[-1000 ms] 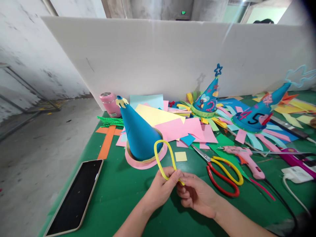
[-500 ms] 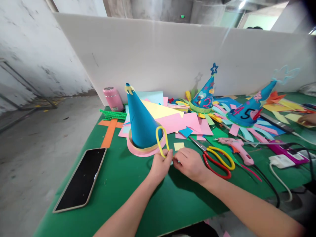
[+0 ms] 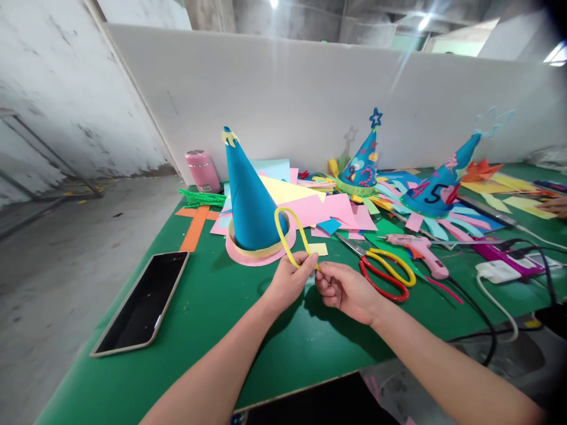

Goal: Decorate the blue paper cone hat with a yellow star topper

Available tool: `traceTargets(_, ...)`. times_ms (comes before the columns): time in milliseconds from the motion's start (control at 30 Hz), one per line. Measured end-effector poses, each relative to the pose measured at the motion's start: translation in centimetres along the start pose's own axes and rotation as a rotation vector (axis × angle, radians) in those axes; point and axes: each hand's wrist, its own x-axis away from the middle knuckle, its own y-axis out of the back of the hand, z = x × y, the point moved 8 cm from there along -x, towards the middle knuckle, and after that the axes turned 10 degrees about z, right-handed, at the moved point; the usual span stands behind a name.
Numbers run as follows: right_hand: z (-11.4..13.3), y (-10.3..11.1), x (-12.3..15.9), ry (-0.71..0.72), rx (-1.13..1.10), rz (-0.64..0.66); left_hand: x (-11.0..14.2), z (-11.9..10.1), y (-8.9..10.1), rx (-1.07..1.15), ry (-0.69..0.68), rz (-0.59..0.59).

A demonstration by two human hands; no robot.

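Observation:
A yellow pipe cleaner, bent into a long loop, stands up from my left hand, whose thumb and fingers pinch its lower part. My right hand pinches the ends of the same pipe cleaner close beside the left thumb, with its other fingers curled. Just behind the loop stands a blue paper cone hat with a yellow-trimmed tip and a pink brim. Scissors with red and yellow handles lie right of my right hand, near a small pale yellow paper piece.
A phone lies at the left edge, with green pipe cleaners and a pink bottle behind. Two decorated hats stand among paper scraps. A pink glue gun and power strip sit right. Another person's hand shows far right.
My right hand has turned so its curled fingers show, and the yellow loop now leans left and looks longer and wider. The whole view has shifted slightly.

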Motion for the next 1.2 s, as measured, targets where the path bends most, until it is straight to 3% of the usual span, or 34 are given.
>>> traceTargets(267,-1.1,-1.1,-0.2,-0.092,-0.268,0.043,0.1,0.0,0.1,0.026,0.008,0.053)
traceTargets(733,-0.8,-1.9,-0.7,-0.070,-0.265,0.056,0.4,-1.4,0.8,-0.075,-0.124,-0.019)
traceTargets(867,-0.1,-1.4,-1.4,-0.041,-0.142,0.071,0.5,-1.3,1.1,-0.122,-0.141,-0.067)
traceTargets(1000,1.1,-1.1,-2.4,0.040,0.097,0.067,0.5,-0.5,2.2,-0.125,-0.117,-0.202)
traceTargets(1100,2.8,-0.9,-3.0,0.192,0.352,0.049,0.4,0.6,2.9,-0.083,-0.055,-0.293)
traceTargets(1200,4.6,-0.7,-2.9,0.394,0.629,0.034,0.2,1.7,3.0,0.002,0.049,-0.292)
